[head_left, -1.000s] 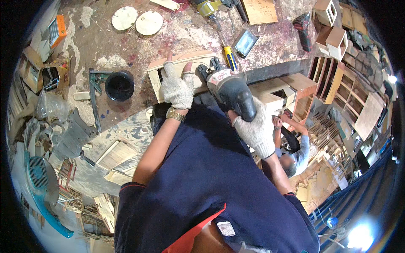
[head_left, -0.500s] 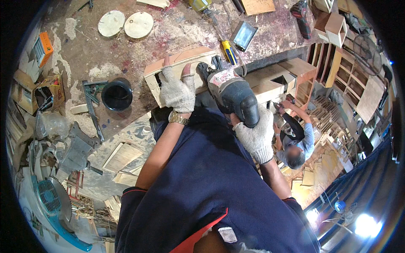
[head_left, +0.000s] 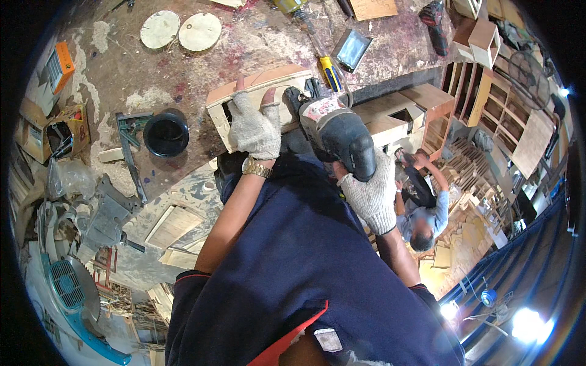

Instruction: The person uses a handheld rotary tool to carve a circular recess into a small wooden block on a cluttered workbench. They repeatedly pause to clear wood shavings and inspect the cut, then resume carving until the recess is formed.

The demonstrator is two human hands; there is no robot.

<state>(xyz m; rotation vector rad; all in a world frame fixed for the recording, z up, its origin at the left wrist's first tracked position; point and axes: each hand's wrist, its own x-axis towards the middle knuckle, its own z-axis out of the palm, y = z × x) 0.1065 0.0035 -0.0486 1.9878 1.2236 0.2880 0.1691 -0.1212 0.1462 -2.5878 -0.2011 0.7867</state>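
My left hand (head_left: 256, 131), in a white knitted glove with bare fingertips, grips a pale wooden box (head_left: 293, 82). Its thumb and index finger reach across the box's upper face, beside a dark opening at the left end. A gold watch (head_left: 257, 168) circles that wrist. In my gloved right hand (head_left: 373, 194) is the rear of a dark power tool (head_left: 345, 137), apparently a jigsaw; the fingers wrap round its body. The tool's front end meets the box's right part, and the exact contact is hidden.
Beyond the box lie a yellow-handled screwdriver (head_left: 330, 74), a metal tray (head_left: 352, 50), two wooden discs (head_left: 200, 32) and a cordless drill (head_left: 434, 27). A black bowl (head_left: 166, 134) stands left. A circular saw (head_left: 68, 293) sits lower left. A co-worker (head_left: 422, 222) works at right.
My hands and the power tool keep nearly the same place on the box. The whole view shifts slightly, and the co-worker's head and arms have moved a little.
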